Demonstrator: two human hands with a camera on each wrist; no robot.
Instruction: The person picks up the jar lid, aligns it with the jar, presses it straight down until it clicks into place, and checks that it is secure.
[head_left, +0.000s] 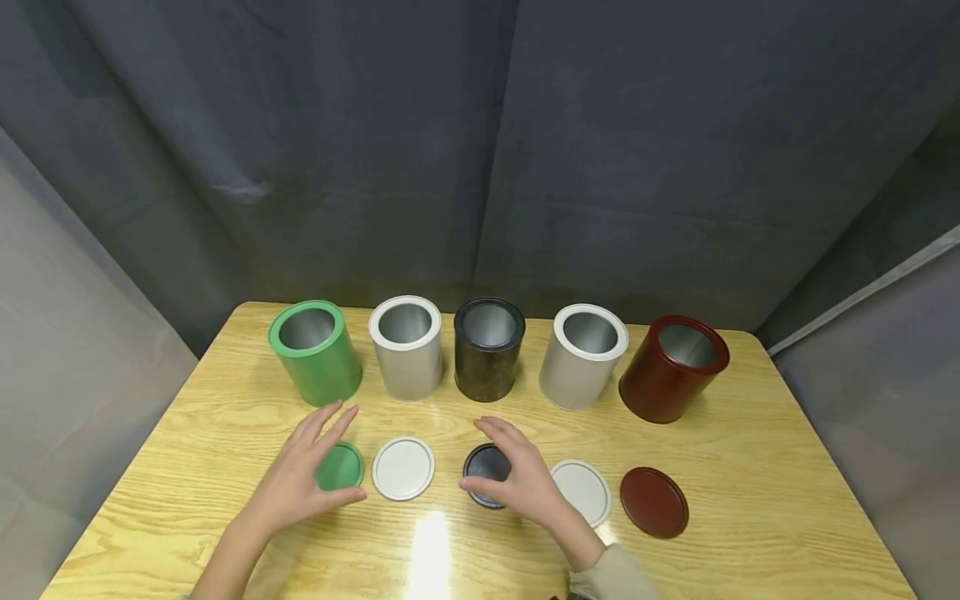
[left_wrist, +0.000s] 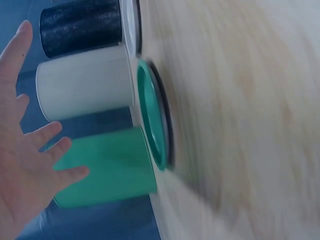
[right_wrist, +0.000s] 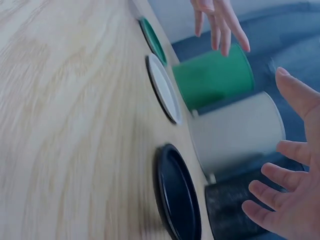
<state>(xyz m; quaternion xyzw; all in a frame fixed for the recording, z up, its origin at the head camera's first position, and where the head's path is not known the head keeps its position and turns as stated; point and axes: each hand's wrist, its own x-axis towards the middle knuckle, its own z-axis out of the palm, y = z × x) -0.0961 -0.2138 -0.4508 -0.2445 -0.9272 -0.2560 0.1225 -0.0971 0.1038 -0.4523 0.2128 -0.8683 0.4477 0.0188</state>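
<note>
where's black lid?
In the head view, the black lid lies in the lower middle, partly hidden by the right hand, with a white lid on each side.

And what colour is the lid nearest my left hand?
The lid is green, clearest in the head view.

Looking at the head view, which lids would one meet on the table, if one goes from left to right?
Green lid → first white lid → black lid → second white lid → dark red lid.

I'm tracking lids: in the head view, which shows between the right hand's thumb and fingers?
The round black lid, middle of five; the other four lids lie outside that gap.
</note>
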